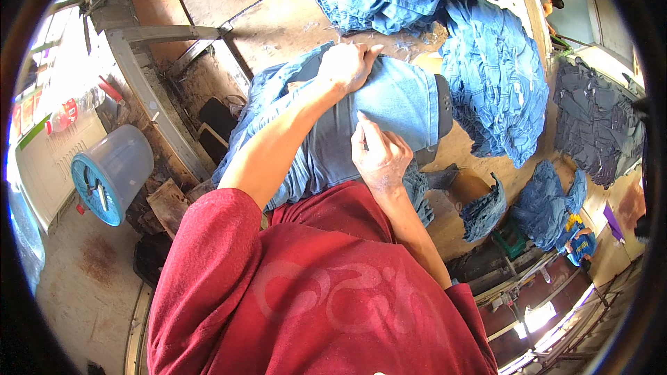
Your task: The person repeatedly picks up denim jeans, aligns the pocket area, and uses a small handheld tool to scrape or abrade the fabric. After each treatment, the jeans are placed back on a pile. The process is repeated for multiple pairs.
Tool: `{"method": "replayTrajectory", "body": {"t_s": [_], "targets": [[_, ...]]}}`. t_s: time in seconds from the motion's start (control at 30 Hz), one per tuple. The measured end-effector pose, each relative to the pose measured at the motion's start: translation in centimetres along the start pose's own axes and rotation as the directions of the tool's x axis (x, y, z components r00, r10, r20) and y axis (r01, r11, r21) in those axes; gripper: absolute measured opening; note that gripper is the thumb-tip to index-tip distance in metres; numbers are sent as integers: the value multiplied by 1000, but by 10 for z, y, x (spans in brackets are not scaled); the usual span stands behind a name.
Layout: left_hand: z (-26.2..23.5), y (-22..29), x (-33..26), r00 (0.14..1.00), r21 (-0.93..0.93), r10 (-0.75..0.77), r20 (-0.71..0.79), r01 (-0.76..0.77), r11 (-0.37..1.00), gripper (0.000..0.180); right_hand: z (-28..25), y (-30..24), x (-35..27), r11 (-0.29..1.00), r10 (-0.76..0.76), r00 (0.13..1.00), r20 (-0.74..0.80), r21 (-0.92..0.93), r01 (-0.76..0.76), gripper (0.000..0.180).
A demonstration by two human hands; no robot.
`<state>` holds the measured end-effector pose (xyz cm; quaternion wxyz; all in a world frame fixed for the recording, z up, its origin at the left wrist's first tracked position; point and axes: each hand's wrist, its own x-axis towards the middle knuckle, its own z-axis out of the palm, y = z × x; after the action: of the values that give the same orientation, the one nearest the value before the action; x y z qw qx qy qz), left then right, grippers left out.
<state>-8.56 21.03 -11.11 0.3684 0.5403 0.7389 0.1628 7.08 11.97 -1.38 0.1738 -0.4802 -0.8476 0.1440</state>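
Observation:
A blue denim garment (pixel 406 101) lies stretched in front of me, one end around a dark board (pixel 443 104) with small holes near its edge. At the garment's far edge, my left hand (pixel 347 68) is closed on the cloth, with its thumb sticking out to the right. My right hand (pixel 382 158) rests on the near side, fingers curled, with thumb and forefinger closed at a fold of the denim. The tips of its other fingers are tucked out of sight. More of the garment hangs in loose folds to the left, partly under my left forearm.
Denim heaps (pixel 493 76) lie at the far right, beside a dark clothing pile (pixel 597 121). Smaller denim bundles (pixel 545 205) sit at right. A metal frame (pixel 135 69) stands at left, near a clear bucket with a blue lid (pixel 97 187). A person (pixel 547 5) shows at far right.

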Motion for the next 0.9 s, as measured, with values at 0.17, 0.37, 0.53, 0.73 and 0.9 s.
{"method": "replayTrajectory", "body": {"t_s": [0.17,0.37,0.53,0.73,0.9], "targets": [[-1,0,-1,1000,-31,-2,5,3,1000,62,1,-2,-4,998,-20,999,38,-63,22,24],[-2,0,-1,1000,1,14,-7,-14,1000,63,-22,-1,-41,998,-31,993,118,-48,37,32],[0,-2,-1,999,-32,33,-38,-34,999,64,-24,3,-52,997,4,999,37,78,-7,29],[1,-1,0,1000,28,7,-19,-6,1000,61,-2,8,-17,999,-23,1000,-15,40,24,23],[1,-1,2,1000,27,14,-3,-14,1000,65,-6,10,-18,997,-78,997,12,28,77,23]]}}
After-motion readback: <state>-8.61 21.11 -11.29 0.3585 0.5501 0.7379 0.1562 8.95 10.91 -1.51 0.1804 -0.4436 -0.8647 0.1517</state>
